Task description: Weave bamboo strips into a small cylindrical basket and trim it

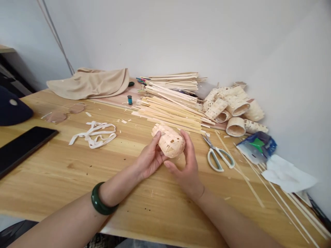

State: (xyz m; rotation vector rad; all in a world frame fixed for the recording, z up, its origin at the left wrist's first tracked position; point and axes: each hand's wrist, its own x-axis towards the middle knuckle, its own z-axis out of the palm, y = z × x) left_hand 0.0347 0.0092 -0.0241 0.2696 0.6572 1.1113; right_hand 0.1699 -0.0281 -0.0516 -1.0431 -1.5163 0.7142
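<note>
Between my hands is a small, egg-shaped woven bamboo basket (169,141) made of pale strips with gaps in the weave. My left hand (150,156) grips its left end, with the thumb pressed on top. My right hand (186,166) cups the right side, with the fingers curving up over it and the thumb below. A dark green bangle (101,198) circles my left wrist. Both forearms rest low over the wooden table (46,182).
Stacks of bamboo strips (170,103) and woven cylinders (234,112) stand at the back. White-handled scissors (218,155), long thin strips (279,203), a plastic packet (257,147), white tissue (287,174), a white strip bundle (94,134), a dark tablet (22,148) and beige cloth (89,83) surround my hands.
</note>
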